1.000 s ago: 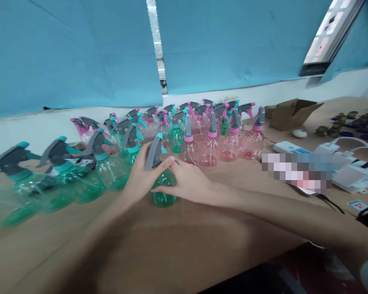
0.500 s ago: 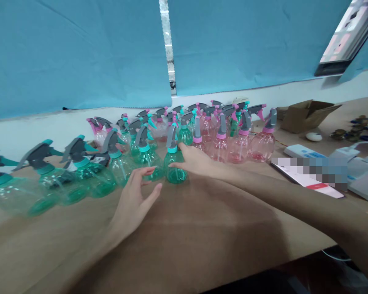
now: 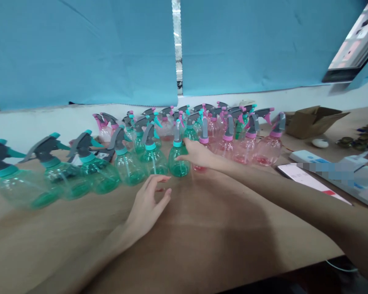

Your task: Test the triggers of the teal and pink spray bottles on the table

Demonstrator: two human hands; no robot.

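Note:
A green spray bottle (image 3: 175, 163) with a grey trigger head and turquoise collar stands upright on the table. My right hand (image 3: 199, 154) reaches in from the right and grips its side, thumb in front and the other fingers partly hidden behind it. My left hand (image 3: 149, 202) is open just above the table, nearer to me, its fingers curved with nothing between them. Left of the gripped bottle a row of green spray bottles (image 3: 155, 161) runs along the table. To its right stand several pink spray bottles (image 3: 268, 149).
Behind the front row, more green and pink spray bottles crowd toward the wall (image 3: 27, 130). On the right are an open cardboard box (image 3: 309, 122), a white computer mouse (image 3: 320, 143), a phone (image 3: 309, 181), a power strip (image 3: 306, 157) and small brass-coloured parts (image 3: 363, 136).
The green bottle under my right hand has shifted slightly back, into line with its neighbours. My left hand has drawn a little away from the green bottles. The view has shifted slightly.

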